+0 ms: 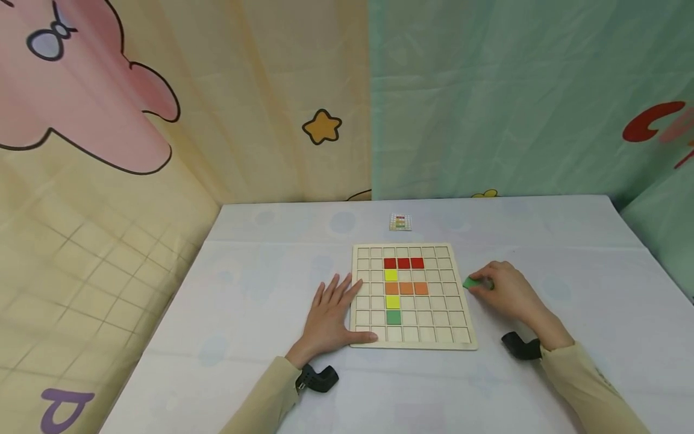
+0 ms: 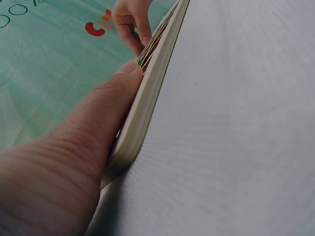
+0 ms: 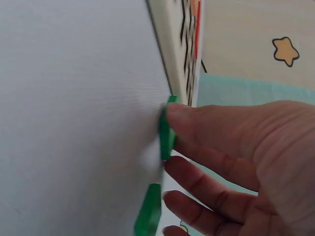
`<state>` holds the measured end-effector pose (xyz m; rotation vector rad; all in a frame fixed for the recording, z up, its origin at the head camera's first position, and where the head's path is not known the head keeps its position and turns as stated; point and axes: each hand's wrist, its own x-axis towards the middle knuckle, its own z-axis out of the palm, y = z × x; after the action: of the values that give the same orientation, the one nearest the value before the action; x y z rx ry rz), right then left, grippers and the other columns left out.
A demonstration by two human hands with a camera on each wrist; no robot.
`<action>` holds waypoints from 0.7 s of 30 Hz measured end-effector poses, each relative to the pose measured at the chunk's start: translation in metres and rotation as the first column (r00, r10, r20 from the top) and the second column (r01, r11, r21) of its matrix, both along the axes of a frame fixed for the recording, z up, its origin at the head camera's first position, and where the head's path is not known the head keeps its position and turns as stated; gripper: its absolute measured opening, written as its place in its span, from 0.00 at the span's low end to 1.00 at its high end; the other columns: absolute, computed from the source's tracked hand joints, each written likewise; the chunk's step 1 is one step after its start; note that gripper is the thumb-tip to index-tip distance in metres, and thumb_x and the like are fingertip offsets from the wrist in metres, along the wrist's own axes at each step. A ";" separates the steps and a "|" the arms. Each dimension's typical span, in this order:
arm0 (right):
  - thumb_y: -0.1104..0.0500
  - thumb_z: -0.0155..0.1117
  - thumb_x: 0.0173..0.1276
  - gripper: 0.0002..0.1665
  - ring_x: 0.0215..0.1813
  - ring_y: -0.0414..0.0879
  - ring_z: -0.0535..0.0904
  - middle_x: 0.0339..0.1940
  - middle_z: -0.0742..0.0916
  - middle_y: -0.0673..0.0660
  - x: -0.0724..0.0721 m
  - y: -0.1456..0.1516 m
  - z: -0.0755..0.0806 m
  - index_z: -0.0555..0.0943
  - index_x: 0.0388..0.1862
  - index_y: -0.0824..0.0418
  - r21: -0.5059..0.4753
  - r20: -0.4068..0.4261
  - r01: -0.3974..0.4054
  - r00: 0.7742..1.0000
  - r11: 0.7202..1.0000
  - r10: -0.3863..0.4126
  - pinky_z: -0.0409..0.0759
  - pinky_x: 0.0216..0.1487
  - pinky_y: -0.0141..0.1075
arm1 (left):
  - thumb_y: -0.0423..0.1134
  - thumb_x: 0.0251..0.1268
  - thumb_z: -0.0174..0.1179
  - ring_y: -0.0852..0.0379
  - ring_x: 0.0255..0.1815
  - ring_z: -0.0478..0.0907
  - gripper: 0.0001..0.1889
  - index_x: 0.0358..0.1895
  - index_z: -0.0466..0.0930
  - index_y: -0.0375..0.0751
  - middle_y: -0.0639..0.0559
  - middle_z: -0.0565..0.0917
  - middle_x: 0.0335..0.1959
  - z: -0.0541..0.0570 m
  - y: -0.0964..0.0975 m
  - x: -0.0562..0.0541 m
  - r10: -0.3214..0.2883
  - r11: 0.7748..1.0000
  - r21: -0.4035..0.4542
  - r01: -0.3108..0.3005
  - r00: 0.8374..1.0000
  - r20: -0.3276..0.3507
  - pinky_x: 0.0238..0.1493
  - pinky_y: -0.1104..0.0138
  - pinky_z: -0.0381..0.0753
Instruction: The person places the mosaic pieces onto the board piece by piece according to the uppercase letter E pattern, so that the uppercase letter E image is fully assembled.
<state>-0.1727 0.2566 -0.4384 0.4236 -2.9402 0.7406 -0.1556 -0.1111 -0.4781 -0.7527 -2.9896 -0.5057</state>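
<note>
My left hand [image 1: 329, 316] lies with spread fingers on the left edge of a square wooden grid board [image 1: 444, 328]. Its thumb [image 2: 118, 93] rests over the board's front corner. Beyond the board's right side, my right hand [image 1: 506, 292] pinches a small green tile [image 3: 167, 129] between thumb and index finger, close to the board's edge. A second green tile [image 3: 148, 210] lies on the table beneath the other fingers. On the board sit three red tiles [image 1: 403, 263] in a row, a yellow tile [image 1: 391, 275], three orange tiles [image 1: 406, 288], another yellow tile [image 1: 393, 302] and a green tile [image 1: 393, 317].
Behind the board lies a small printed card [image 1: 400, 222] with a coloured grid pattern. A white cloth covers the table [image 1: 260, 265]. Patterned curtains [image 1: 271, 90] hang along the back and sides. Black wrist devices [image 1: 320, 378] sit at both cuffs.
</note>
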 end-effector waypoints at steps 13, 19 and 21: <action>0.67 0.71 0.54 0.08 0.28 0.45 0.71 0.27 0.79 0.50 0.005 -0.005 0.012 0.80 0.31 0.61 -0.055 0.140 -0.030 0.989 0.998 0.038 0.70 0.28 0.39 | 0.75 0.42 0.60 0.48 0.75 0.37 0.57 0.76 0.51 0.49 0.50 0.49 0.76 -0.001 0.000 0.000 0.007 1.000 -0.003 -0.007 1.000 0.003 0.71 0.51 0.33; 0.64 0.70 0.57 0.09 0.25 0.43 0.71 0.24 0.78 0.49 0.007 -0.005 0.013 0.77 0.29 0.59 -0.085 0.150 -0.013 0.988 0.996 0.025 0.70 0.25 0.36 | 0.75 0.42 0.60 0.48 0.76 0.37 0.57 0.76 0.51 0.50 0.50 0.48 0.76 -0.001 0.000 0.000 0.000 1.000 0.001 0.000 1.000 0.002 0.71 0.52 0.33; 0.64 0.70 0.58 0.09 0.25 0.43 0.71 0.24 0.78 0.49 0.009 -0.006 0.014 0.76 0.29 0.58 -0.099 0.133 -0.007 0.991 0.995 0.020 0.70 0.24 0.36 | 0.76 0.42 0.59 0.48 0.76 0.36 0.57 0.76 0.51 0.50 0.50 0.48 0.76 -0.001 -0.001 0.000 0.001 1.000 -0.001 -0.001 1.000 0.001 0.71 0.51 0.33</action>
<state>-0.1640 0.2502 -0.4240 0.4017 -3.0099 0.9462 -0.1554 -0.1118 -0.4795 -0.7514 -2.9911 -0.5043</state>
